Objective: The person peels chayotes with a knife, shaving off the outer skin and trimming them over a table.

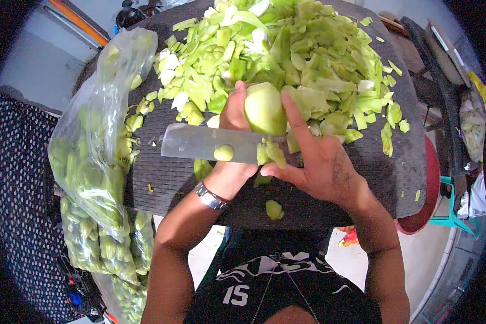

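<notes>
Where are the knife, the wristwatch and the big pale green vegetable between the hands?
Knife (206, 142): head view, on the broad flat of its blade.
Wristwatch (211, 196): head view, on its metal band.
Vegetable (264, 110): head view, on the middle of its upper side.

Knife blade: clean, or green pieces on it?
Pieces on it: one roundish green slice lies against the knife blade, with more slices beside the right hand.

Arms (173, 232) reach forward; left hand (235, 116) cupped, partly hidden; right forefinger (297, 120) extended, thumb (284, 173) pointing inward.
</notes>
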`<state>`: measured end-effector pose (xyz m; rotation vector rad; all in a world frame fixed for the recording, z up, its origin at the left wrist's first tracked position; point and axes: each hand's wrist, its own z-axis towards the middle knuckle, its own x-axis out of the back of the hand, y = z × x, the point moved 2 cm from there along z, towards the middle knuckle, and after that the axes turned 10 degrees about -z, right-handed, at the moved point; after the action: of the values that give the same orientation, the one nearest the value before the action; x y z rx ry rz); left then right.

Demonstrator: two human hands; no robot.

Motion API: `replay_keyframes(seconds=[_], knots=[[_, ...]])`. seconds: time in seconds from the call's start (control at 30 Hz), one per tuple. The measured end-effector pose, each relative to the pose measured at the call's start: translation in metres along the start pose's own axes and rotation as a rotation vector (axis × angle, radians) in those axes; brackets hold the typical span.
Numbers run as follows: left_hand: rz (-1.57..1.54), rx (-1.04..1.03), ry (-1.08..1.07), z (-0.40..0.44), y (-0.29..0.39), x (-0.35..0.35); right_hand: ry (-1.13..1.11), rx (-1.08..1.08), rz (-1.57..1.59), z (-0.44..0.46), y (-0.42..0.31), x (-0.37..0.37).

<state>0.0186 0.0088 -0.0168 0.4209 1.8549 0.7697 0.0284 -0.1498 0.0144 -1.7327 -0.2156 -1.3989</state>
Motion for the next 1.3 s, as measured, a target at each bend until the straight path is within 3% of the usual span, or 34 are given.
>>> replay_keyframes(seconds=[0.37,0.53,0.63,0.7,0.77,0.8,0.93,0.97,1.03,1.13,1.23,1.3], knots=[[0.054,-0.047,-0.018,-0.003,-0.003,0.001,0.058,0.058,-0.046,0.0,0.009,-0.002],[0.045,0.048,-0.039,-0.004,-0.001,0.005,0.053,-0.016,0.063,0.004,0.019,0.014],[-0.009,0.118,-0.111,-0.006,0.004,0.004,0.055,-0.219,-0.031,0.011,0.039,0.022],[0.036,0.214,-0.088,-0.006,0.011,-0.004,0.17,-0.264,-0.028,0.013,0.063,0.032],[0.043,0.245,-0.086,-0.008,0.018,-0.01,0.334,-0.176,-0.077,0.016,0.072,0.029],[0.02,0.265,-0.209,-0.003,0.021,-0.003,0.432,-0.067,-0.119,0.018,0.075,0.019],[-0.048,0.155,-0.139,0.007,0.008,0.009,0.166,-0.033,-0.016,0.002,0.018,0.016],[-0.171,0.256,-0.112,0.007,0.009,0.008,0.135,-0.018,-0.019,0.001,0.013,0.012],[-0.11,0.171,-0.201,-0.002,0.012,-0.001,0.074,0.012,-0.023,0.0,0.002,0.003],[-0.111,0.283,-0.161,0.001,0.005,0.003,0.077,0.045,-0.078,-0.001,0.005,-0.004],[-0.016,0.124,-0.127,0.001,0.005,-0.001,0.127,0.091,-0.098,-0.002,0.004,-0.002],[-0.11,0.208,-0.077,-0.003,0.009,-0.012,0.239,0.181,-0.128,-0.001,0.005,-0.003]])
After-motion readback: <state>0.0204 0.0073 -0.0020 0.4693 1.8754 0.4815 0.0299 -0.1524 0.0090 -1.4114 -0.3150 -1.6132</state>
